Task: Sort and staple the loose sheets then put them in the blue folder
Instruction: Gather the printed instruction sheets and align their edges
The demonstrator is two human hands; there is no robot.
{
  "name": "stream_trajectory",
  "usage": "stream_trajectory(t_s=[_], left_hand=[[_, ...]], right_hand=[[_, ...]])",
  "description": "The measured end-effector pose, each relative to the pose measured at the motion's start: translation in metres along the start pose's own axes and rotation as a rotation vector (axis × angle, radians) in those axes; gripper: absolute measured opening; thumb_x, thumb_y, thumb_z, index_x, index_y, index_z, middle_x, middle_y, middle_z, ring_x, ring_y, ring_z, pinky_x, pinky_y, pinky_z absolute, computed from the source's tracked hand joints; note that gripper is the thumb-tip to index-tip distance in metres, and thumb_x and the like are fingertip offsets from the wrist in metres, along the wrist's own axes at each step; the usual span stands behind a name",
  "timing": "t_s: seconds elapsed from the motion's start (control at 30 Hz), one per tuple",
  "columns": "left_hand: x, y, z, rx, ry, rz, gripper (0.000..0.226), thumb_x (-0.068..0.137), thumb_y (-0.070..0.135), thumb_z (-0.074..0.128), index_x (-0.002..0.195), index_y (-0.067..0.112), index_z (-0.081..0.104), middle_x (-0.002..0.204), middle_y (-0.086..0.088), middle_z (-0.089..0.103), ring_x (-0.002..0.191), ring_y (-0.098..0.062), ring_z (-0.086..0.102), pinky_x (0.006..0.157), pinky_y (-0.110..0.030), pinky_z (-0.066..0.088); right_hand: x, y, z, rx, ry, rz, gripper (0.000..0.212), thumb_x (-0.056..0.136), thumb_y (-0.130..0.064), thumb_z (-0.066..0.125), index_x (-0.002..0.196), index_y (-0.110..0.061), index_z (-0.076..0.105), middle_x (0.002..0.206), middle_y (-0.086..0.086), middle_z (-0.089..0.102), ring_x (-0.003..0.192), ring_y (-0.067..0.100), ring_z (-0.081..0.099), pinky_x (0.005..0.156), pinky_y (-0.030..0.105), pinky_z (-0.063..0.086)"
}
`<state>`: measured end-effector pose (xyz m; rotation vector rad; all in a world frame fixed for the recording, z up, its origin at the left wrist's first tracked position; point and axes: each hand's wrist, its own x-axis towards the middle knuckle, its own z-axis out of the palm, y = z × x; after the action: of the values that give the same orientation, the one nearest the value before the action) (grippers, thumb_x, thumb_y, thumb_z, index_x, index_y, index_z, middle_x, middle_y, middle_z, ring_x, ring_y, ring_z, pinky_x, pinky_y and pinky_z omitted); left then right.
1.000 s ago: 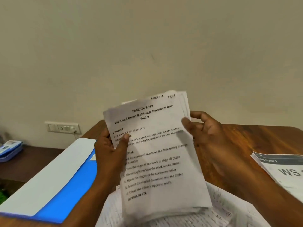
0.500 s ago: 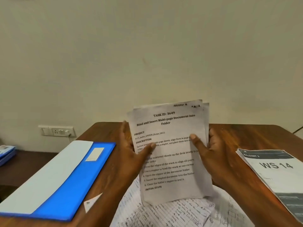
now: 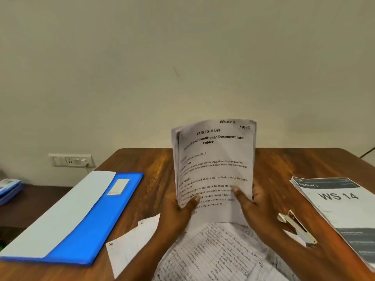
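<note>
Both hands [image 3: 215,207] grip the sheets [image 3: 215,171], now upright and squared since 1 s ago. Stapler [image 3: 297,228] right of them. Stapling likely next.

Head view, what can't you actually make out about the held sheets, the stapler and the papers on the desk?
- Held sheets: how many, and whether stapled; the front page hides the rest, and both hands, left and right, cover the lower corners.
- Stapler: the right forearm hides part of it.
- Handwritten papers: writing too small and blurred, cut off by the bottom edge.
- WS 14 booklet: cut off by the right edge.
</note>
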<state>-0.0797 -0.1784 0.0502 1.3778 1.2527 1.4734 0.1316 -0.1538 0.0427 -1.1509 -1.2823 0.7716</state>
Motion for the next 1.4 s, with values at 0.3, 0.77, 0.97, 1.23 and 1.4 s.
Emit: stream_trajectory(t_s=[0.3, 0.77, 0.97, 1.23, 1.4], left_hand=[[0.016, 0.001, -0.007, -0.024, -0.172, -0.152, 0.018, 0.094, 0.011, 0.072, 0.111, 0.017, 0.071, 0.1, 0.008, 0.081, 0.097, -0.014, 0.078, 0.074, -0.025, 0.063], [0.042, 0.007, -0.017, -0.266, -0.385, -0.281, 0.034, 0.094, 0.0, 0.068, 0.129, -0.001, 0.064, 0.125, -0.015, 0.074, 0.113, -0.038, 0.072, 0.064, -0.033, 0.066], [0.039, -0.01, -0.016, -0.248, -0.297, -0.227, 0.052, 0.087, 0.012, 0.076, 0.136, 0.006, 0.058, 0.124, -0.012, 0.075, 0.104, -0.041, 0.075, 0.067, -0.036, 0.067], [0.023, -0.016, 0.012, -0.055, 0.018, -0.024, 0.055, 0.082, 0.003, 0.084, 0.128, 0.022, 0.059, 0.121, 0.01, 0.074, 0.092, -0.016, 0.079, 0.065, -0.025, 0.063], [0.019, -0.019, 0.023, 0.018, 0.123, 0.056, 0.047, 0.086, 0.01, 0.081, 0.122, 0.026, 0.056, 0.117, 0.015, 0.073, 0.091, -0.011, 0.079, 0.067, -0.026, 0.064]], right_hand=[[0.016, -0.008, 0.002, 0.002, -0.147, 0.081, 0.014, 0.103, -0.018, 0.062, 0.116, -0.023, 0.066, 0.107, -0.01, 0.077, 0.09, -0.005, 0.072, 0.067, 0.01, 0.054], [0.077, 0.004, -0.033, 0.464, -0.167, 0.297, 0.037, 0.098, 0.003, 0.059, 0.135, -0.003, 0.063, 0.127, 0.012, 0.074, 0.119, 0.032, 0.07, 0.096, 0.044, 0.058], [0.075, 0.039, -0.026, 0.495, -0.028, 0.339, 0.037, 0.097, 0.001, 0.062, 0.135, -0.001, 0.063, 0.129, 0.016, 0.072, 0.121, 0.038, 0.068, 0.092, 0.047, 0.059], [0.068, 0.055, -0.015, 0.517, 0.101, 0.269, 0.039, 0.097, 0.0, 0.064, 0.136, -0.004, 0.062, 0.13, 0.011, 0.073, 0.121, 0.032, 0.069, 0.11, 0.057, 0.049], [0.065, 0.055, -0.012, 0.484, 0.127, 0.233, 0.039, 0.098, -0.004, 0.065, 0.136, -0.01, 0.063, 0.129, 0.006, 0.074, 0.119, 0.027, 0.071, 0.108, 0.055, 0.051]])
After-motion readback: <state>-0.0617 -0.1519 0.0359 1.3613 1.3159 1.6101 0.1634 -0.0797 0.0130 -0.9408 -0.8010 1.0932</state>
